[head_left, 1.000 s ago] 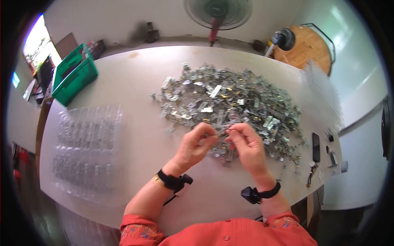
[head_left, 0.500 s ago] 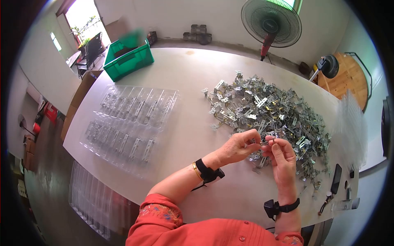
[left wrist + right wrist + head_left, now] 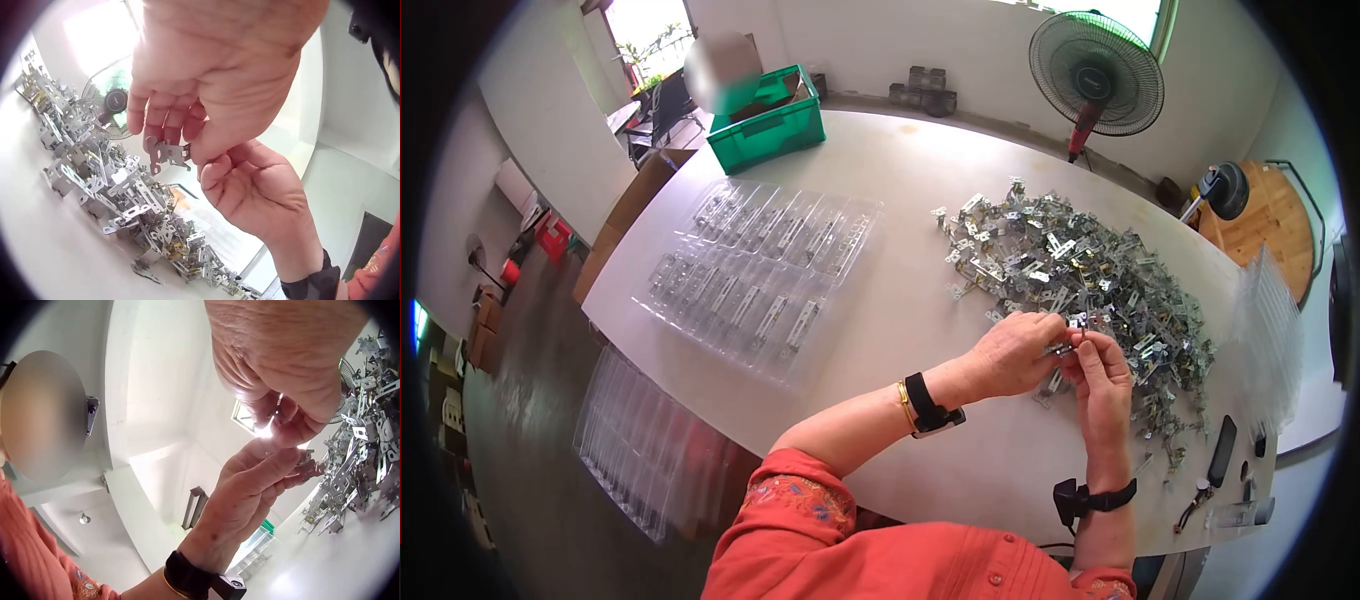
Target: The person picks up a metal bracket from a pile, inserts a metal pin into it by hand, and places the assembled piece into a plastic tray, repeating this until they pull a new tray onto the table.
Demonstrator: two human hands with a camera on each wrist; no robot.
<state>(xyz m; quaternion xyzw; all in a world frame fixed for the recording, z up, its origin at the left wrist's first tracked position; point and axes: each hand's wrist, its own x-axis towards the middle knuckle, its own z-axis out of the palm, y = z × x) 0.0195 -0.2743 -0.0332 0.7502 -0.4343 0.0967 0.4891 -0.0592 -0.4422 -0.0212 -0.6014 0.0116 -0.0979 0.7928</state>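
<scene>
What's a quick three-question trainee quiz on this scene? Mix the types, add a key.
1. True or false: in the head view, the clear tray has metal parts in its compartments.

2. Fill in: in the left wrist view, the left hand pinches a small part made of ____.

3. Multiple choice: in the head view, where is the phone-like dark slab relative to the heap?
A) to its left
B) to its right
C) on top of it

Key: 1 true; 2 metal; 3 B.
</scene>
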